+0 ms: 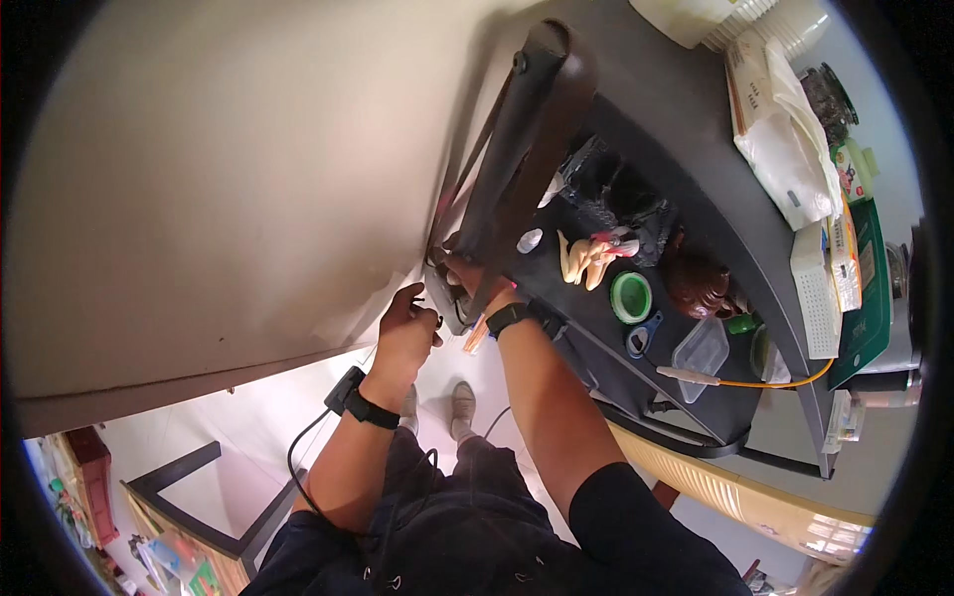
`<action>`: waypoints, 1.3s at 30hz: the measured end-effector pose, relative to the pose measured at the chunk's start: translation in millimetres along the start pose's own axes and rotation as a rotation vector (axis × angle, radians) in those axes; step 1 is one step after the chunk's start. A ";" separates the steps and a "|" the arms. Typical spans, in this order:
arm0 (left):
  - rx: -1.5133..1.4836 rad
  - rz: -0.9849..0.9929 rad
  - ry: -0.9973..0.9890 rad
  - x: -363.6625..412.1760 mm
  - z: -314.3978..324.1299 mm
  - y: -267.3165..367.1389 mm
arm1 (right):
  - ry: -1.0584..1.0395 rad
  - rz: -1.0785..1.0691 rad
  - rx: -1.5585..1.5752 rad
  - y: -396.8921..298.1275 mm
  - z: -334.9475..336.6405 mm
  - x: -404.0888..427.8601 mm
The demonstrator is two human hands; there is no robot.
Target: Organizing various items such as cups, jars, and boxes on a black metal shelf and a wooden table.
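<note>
My left hand (408,335) is curled around a thin dark item (419,300); its ends show at the fingers, and it is too small to name. It hovers low beside a beige panel. My right hand (477,279) reaches to the lower end of a slanted black post (496,153) of the shelf unit. Its fingertips are partly hidden there, so I cannot tell what they grip. A grey box-like part (445,298) sits just below them, with a dark cable by it.
The black shelf (551,261) at the right carries a figurine (596,257), a green-rimmed round lid (631,297), a brown teapot (697,283) and a clear plastic container (700,354). A yellow cable (775,384) hangs across its edge. The beige panel (223,186) fills the left. A black frame (216,506) stands lower left.
</note>
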State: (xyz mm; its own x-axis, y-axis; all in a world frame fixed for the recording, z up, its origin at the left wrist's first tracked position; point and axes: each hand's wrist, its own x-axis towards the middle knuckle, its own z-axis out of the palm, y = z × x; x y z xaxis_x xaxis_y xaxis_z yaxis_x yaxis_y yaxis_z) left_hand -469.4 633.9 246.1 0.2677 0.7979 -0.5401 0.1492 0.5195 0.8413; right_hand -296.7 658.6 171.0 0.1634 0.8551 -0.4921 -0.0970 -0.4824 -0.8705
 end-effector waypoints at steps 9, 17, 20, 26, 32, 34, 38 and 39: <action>-0.035 0.025 0.004 2.0 0.8 -10.7 | 0.113 -0.117 0.002 -2.7 -3.9 -15.0; -0.044 0.039 0.011 0.4 1.3 -14.6 | 0.287 -0.217 -0.144 -22.2 4.8 -34.2; -0.042 0.024 0.023 -1.5 -1.4 -15.5 | 0.266 -0.141 -0.180 -40.0 13.4 -41.6; -0.075 0.026 0.005 -4.6 10.7 -16.5 | 0.390 -0.366 -0.441 29.4 -1.5 2.9; -0.092 0.067 0.033 -6.0 4.3 -26.3 | 0.339 -0.450 -0.406 31.3 0.4 -6.9; -0.084 0.057 0.037 -8.1 -0.4 -29.1 | 0.342 -0.395 -0.396 23.3 4.2 -17.0; -0.075 0.039 0.018 -12.6 -0.8 -33.4 | 0.386 -0.231 -0.193 16.0 2.4 -29.0; -0.075 0.036 0.009 -13.9 1.1 -33.8 | 0.468 -0.222 -0.202 17.5 0.1 -29.0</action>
State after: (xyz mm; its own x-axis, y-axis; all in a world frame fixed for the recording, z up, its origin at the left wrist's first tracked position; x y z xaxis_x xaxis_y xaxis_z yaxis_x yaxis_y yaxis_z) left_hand -477.1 605.0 225.1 0.2633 0.8191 -0.5096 0.0679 0.5112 0.8568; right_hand -303.2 625.4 170.0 0.5820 0.7867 -0.2057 0.1721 -0.3664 -0.9144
